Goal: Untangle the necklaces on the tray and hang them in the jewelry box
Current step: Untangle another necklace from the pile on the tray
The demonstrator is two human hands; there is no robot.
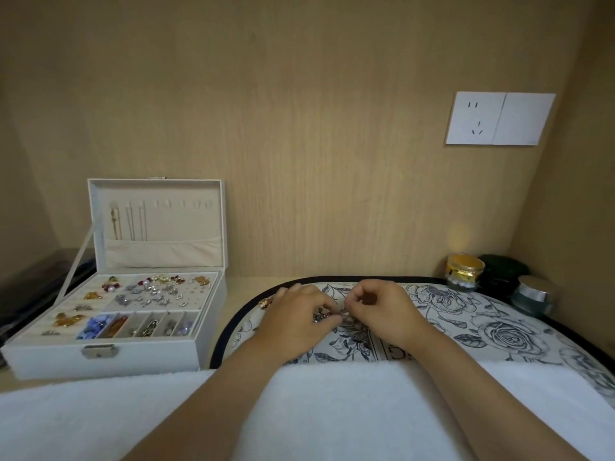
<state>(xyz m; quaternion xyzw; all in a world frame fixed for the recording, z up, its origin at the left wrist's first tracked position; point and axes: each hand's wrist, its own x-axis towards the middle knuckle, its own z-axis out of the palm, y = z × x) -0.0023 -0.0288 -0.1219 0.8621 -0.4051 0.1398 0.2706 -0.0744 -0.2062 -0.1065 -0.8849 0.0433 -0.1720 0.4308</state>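
A flower-printed tray [499, 331] with a black rim lies on the shelf in front of me. Over its middle my left hand [296, 317] and my right hand [379, 311] meet, fingers curled, both pinching a small tangle of necklaces [327, 317] with dark beads and silver links. Most of the tangle is hidden under my fingers. Another gold-coloured piece [266, 302] peeks out left of my left hand. The white jewelry box [133, 354] stands open to the left. Three chains [129, 221] hang from hooks in its lid.
The box's lower tray holds several earrings and brooches [156, 291]. Three small jars [464, 271] stand at the back right behind the tray. A white towel [332, 410] covers the front edge. A wall socket [499, 118] sits on the back panel.
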